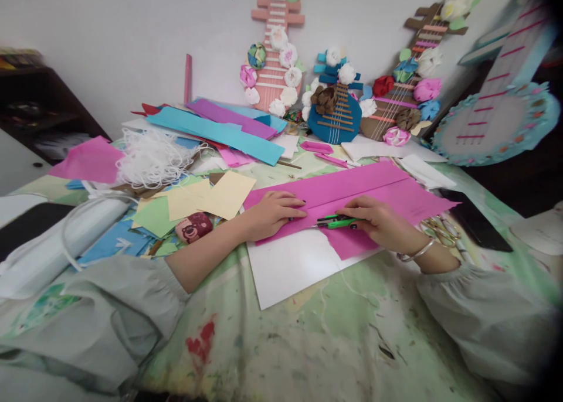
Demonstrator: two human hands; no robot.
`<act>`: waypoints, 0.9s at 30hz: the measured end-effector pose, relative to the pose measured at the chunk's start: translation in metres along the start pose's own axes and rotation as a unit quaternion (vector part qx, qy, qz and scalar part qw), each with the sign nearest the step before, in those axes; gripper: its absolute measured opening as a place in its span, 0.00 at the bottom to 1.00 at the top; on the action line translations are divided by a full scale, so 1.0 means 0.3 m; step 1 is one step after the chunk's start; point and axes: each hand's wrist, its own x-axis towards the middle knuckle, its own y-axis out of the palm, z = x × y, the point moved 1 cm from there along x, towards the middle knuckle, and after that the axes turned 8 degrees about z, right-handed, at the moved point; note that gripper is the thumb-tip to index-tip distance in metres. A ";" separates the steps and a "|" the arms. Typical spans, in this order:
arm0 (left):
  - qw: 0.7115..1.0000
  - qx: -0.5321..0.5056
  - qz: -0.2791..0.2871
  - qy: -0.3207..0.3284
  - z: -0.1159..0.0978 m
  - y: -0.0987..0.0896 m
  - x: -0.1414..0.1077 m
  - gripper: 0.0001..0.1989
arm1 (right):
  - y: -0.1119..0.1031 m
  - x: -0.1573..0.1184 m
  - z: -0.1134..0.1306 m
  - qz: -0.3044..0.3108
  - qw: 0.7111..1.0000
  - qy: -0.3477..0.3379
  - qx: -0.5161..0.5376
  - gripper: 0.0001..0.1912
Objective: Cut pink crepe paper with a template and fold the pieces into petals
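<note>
A large magenta paper sheet [347, 185] with a crease along it lies over a white board [290, 270]. My left hand [275, 214] rests on the left part of the sheet, fingers lying flat. Closed round a green cutter [336, 221], my right hand [380, 220] holds it low over the magenta paper, its tip pointing left. A lower flap of the sheet, with an uneven edge, hangs over the board beneath the cutter. Whether the tip touches the paper is hard to tell.
Tangled white string [149, 159] and paper scraps [189, 200] lie at left, long blue paper [215, 133] behind. Flower-decorated paper instruments [335, 118] lean on the wall. A black phone [477, 221] and gold scissors [440, 229] lie at right.
</note>
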 end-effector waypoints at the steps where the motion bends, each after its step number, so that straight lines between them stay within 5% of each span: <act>1: 1.000 -0.002 0.000 0.001 0.001 0.001 0.000 0.20 | 0.001 0.003 0.003 -0.001 1.000 -0.001 0.000 0.22; 27: 0.998 -0.020 -0.029 0.051 0.017 0.008 0.003 0.19 | -0.005 -0.019 -0.008 -0.009 1.000 -0.001 -0.006 0.22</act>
